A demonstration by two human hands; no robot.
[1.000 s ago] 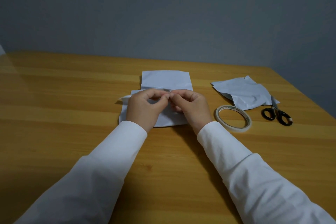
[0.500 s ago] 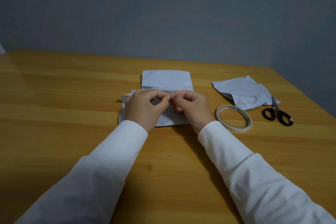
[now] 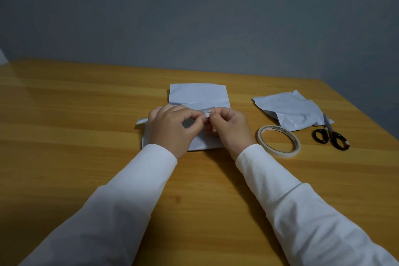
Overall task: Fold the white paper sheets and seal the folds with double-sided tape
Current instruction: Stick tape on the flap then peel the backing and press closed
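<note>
Both hands (image 3: pixel 206 123) pinch a small strip — above creased white paper (image 3: pixel 198 96).

Both hands together, left hand (image 3: pixel 172 127) and right hand (image 3: pixel 230 128) curled, fingertips pinching, sleeved forearms converging

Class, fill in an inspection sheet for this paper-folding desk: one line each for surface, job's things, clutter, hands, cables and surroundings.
Surface: wooden table, light grain, bare near the front edge.
Job's things: folded white paper at centre, partly under the hands; tape roll lying flat to its right.
Clutter: crumpled paper at far right, black-handled scissors with blades resting on its edge.
Hands: left hand and right hand meet over the fold, both pinching a small paper strip; whether it is tape backing cannot be told.
Cables: nothing seen.
Surroundings: plain grey wall behind the table.
</note>
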